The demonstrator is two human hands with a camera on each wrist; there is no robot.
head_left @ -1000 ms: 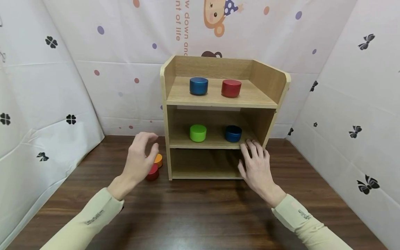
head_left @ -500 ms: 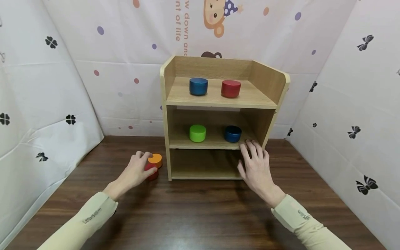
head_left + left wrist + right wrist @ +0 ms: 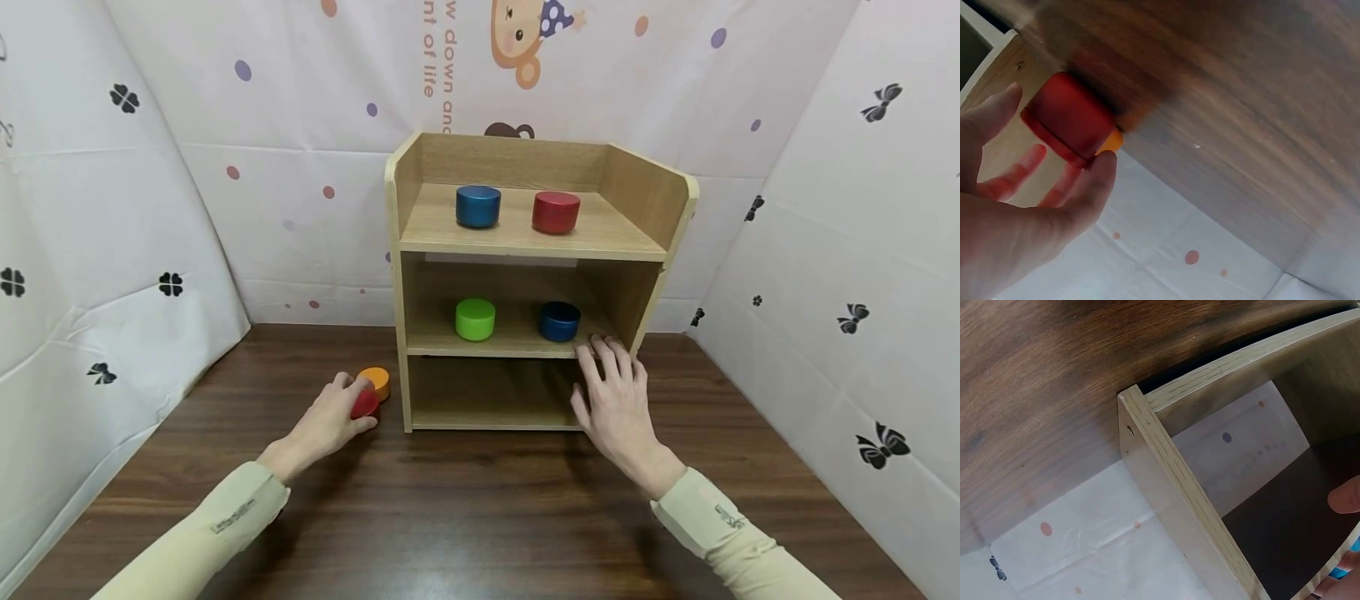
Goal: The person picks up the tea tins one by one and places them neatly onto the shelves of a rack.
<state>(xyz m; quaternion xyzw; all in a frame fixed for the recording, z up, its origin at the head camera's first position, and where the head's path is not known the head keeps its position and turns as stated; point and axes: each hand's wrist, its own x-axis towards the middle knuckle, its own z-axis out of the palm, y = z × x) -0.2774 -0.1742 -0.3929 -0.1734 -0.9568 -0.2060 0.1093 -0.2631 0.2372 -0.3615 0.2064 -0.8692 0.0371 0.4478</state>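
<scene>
My left hand (image 3: 327, 421) is at a round red tin (image 3: 365, 404) on the table, with fingertips at its far side and thumb low by its near side. In the left wrist view a gap shows between the thumb (image 3: 1000, 112) and the red tin (image 3: 1069, 119). A round orange tin (image 3: 377, 382) stands right behind it. My right hand (image 3: 617, 404) rests at the front edge of the wooden shelf unit (image 3: 495, 247), fingers over the middle board near a dark blue tin (image 3: 560, 322) and thumb below that board.
On the middle board stands a green tin (image 3: 475, 320). A blue tin (image 3: 477, 207) and another red tin (image 3: 556, 212) sit on the top board. The unit's left side panel (image 3: 402, 350) rises close beside the orange tin. Patterned white sheets (image 3: 300, 208) hang behind and along both sides.
My left hand has come down from above the tins, first over the orange one, then back to the red tin, its fingers now around that tin. The right hand stays at the shelf edge.
</scene>
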